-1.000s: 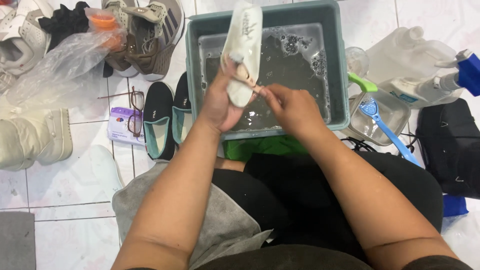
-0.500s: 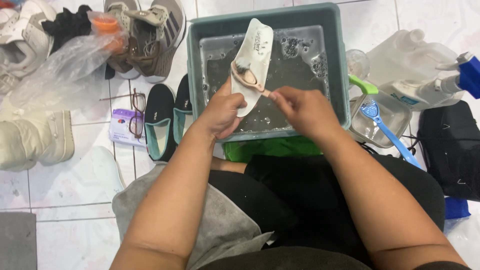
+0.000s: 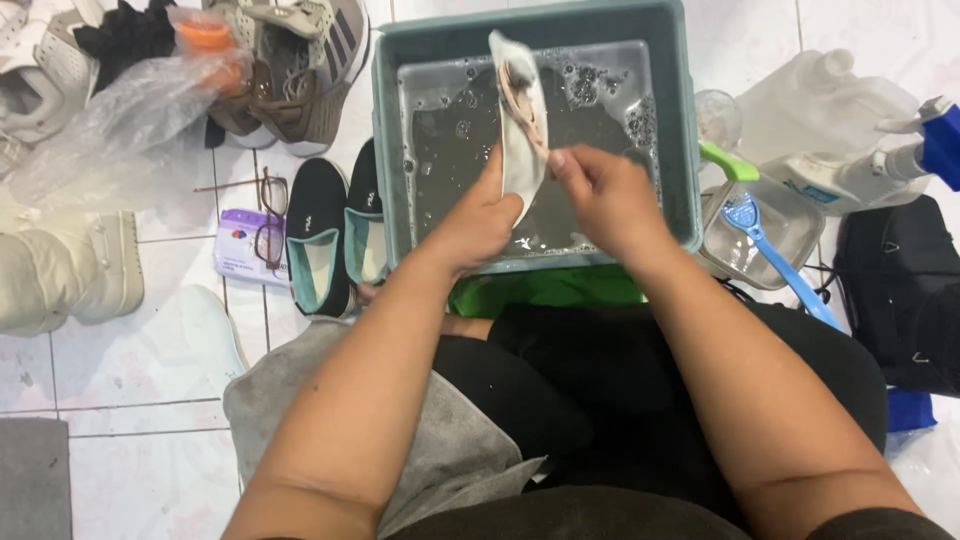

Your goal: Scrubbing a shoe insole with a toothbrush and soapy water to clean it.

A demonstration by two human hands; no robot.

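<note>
White floor tiles all round, and I take the teal basin (image 3: 684, 120) as my landmark. It holds grey soapy water with bubbles along the far wall. Above that water my left hand (image 3: 478, 222) is clamped on the lower end of a white shoe insole (image 3: 520, 130), which stands on edge and runs toward the basin's far rim. My right hand (image 3: 600, 195) pinches the insole's near edge, fingers closed; whether something small is also in that pinch I cannot tell.

Right of the basin: a clear plastic tub (image 3: 775, 232) with a blue brush (image 3: 765, 245) lying in it, handle out over the rim; a green handle (image 3: 728, 162) just beside the basin wall; beyond them a translucent white jug (image 3: 820, 110) with a spray bottle (image 3: 890, 165) lying against it, and a black bag (image 3: 900, 290).

Left of the basin: a pair of black slip-ons (image 3: 335, 235), a flat purple-and-white packet (image 3: 238, 258) under glasses (image 3: 270, 215), brown sneakers (image 3: 300, 70), a crumpled clear plastic bag (image 3: 120, 110), white shoes (image 3: 60, 275). A green stool (image 3: 545, 290) sits under the near rim.
</note>
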